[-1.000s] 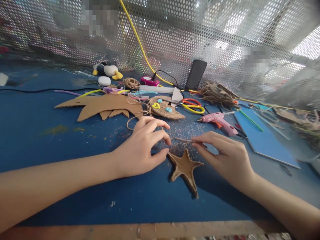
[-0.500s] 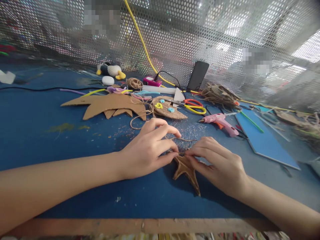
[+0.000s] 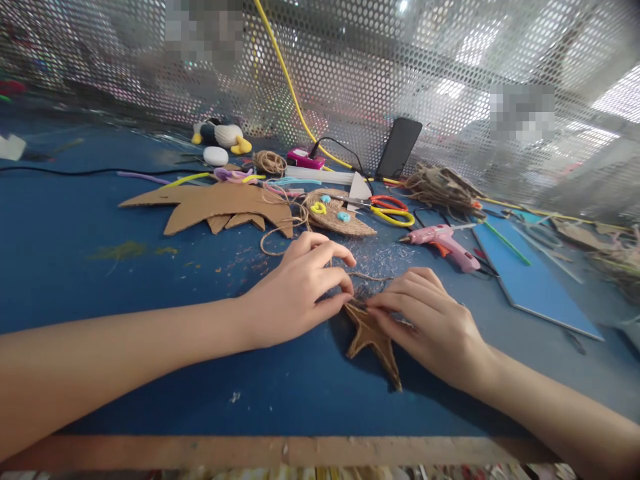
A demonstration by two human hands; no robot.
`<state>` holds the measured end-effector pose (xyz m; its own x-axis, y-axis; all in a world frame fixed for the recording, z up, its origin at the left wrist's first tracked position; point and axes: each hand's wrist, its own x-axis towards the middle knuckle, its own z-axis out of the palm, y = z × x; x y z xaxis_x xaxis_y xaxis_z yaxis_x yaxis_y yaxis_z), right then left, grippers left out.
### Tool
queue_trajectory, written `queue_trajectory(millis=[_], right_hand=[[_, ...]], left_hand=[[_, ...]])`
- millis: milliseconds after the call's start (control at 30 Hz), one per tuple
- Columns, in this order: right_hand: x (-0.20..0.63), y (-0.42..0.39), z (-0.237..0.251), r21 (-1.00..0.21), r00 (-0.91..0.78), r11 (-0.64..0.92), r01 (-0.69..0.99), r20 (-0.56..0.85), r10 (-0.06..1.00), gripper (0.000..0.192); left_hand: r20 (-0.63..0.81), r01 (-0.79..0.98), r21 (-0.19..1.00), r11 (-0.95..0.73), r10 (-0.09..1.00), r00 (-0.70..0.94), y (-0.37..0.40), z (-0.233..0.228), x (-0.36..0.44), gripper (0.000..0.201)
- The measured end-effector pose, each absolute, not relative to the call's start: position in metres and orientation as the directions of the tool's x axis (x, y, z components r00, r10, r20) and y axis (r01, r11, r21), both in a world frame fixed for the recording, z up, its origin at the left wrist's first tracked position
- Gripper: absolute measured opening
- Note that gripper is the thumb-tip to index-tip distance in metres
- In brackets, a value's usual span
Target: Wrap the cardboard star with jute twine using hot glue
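Cardboard star [image 3: 373, 337] lies partly under right grip [image 3: 435, 320], 1 tip [image 3: 352, 313] at left grip [image 3: 297, 290].

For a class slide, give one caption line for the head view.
Left hand and right hand at the far edge of a brown star, with scissors and a pink glue gun lying beyond.

I can't see the far and right points of the cardboard star [image 3: 373, 339], because the right hand [image 3: 433, 320] covers them, and I can't tell what either it or the left hand [image 3: 303, 293] pinches. Some twine [image 3: 373, 277] is lost to me behind the right hand. Both forearms [image 3: 150, 343] run off my view. Well right of the hands, scraps [image 3: 617, 267] blur and get cut off; beyond the hands, mesh [image 3: 350, 73] obscures what lies behind
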<state>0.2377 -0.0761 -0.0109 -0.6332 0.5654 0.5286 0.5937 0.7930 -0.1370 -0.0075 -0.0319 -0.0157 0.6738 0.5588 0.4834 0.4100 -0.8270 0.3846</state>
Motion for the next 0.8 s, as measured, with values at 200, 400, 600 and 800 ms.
queue_trajectory(millis=[200,400,600,800], right_hand=[[0.2322,-0.0746,-0.0124,-0.143,-0.608,0.763,0.63,0.521,0.599,0.004],[0.2291,-0.0738,-0.0125,-0.156,-0.581,0.74,0.655,0.522,0.624,0.006],[0.2296,-0.0739,-0.0129,-0.135,-0.586,0.725,0.675,0.5,0.638,0.007],[0.2304,-0.073,-0.0126,-0.13,-0.604,0.729,0.671,0.475,0.64,0.009]], left_hand=[[0.475,0.434,0.402,-0.806,0.589,0.654,-0.0327,-0.017,-0.0063,0.013],[0.465,0.453,0.445,-0.773,0.631,0.621,-0.0332,-0.0142,-0.0068,0.014],[0.518,0.456,0.405,-0.792,0.61,0.599,-0.0365,-0.0127,-0.0084,0.014],[0.524,0.474,0.311,-0.824,0.565,0.638,-0.041,-0.0133,-0.009,0.015]])
